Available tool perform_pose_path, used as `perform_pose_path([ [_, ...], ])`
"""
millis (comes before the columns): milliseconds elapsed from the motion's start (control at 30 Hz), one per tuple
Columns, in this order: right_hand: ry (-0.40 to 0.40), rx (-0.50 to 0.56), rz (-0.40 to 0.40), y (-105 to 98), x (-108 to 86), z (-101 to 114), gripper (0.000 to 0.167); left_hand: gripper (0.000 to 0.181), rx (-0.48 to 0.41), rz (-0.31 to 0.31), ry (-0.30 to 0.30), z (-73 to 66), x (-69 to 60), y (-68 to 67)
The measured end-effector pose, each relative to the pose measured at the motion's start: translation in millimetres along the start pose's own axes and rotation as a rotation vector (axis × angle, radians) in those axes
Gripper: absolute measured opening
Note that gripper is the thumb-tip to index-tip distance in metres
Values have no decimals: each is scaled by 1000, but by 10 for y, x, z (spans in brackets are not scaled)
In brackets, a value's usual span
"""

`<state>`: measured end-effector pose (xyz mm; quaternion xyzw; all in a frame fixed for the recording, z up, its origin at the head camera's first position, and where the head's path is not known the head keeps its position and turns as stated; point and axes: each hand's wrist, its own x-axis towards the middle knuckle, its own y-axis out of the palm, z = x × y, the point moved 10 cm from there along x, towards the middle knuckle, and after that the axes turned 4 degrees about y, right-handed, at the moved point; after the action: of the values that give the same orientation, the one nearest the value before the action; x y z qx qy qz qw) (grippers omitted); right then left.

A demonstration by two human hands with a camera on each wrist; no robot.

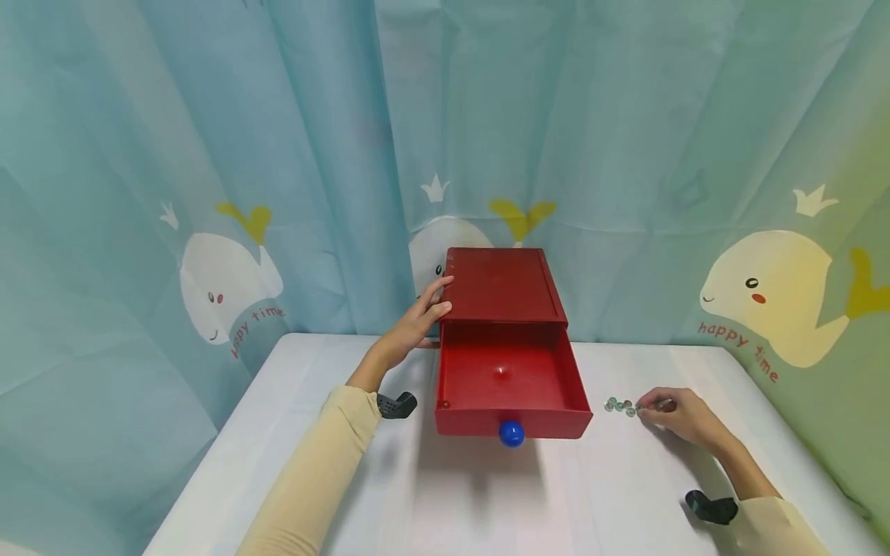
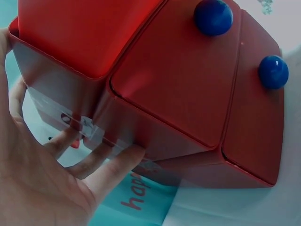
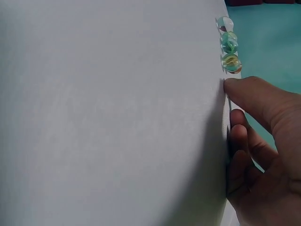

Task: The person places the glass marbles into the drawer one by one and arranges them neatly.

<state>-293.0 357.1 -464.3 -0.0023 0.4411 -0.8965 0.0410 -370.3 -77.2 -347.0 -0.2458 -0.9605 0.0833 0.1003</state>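
Drawer [image 1: 487, 423] out: that part looks done. Small round thing [image 1: 445, 404], maybe marble, in front-left corner. Marbles [image 1: 619, 405] on counter [image 1: 612, 486], just beside right grip [image 1: 683, 414], look left to do; I can't tell if it pinches one. Left grip [image 1: 406, 332] spread against cabinet [image 1: 497, 286].

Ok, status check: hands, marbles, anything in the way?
Left hand against red box. Right hand at marbles, grip unclear. Top drawer pulled out; nothing seen blocking its opening.
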Motion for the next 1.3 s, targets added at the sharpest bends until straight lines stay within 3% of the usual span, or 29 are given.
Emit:
perform_pose_path([
  [233, -17, 3, 30, 15, -1, 20, 15, 62, 11, -2, 9, 18, 14, -16],
  [567, -174, -57, 73, -119, -12, 242, 8, 64, 20, 2, -3, 21, -23, -13],
  [833, -326, -25, 48, -375, 5, 498, 8, 63, 17, -8, -5, 43, -34, -28],
  [1067, -309, -80, 19, -657, 13, 749, 10, 63, 9, -5, 5, 42, -18, -27],
  [1300, -350, -98, -16, -893, -17, 1085, 12, 63, 17, -3, 16, -9, -2, -18],
])
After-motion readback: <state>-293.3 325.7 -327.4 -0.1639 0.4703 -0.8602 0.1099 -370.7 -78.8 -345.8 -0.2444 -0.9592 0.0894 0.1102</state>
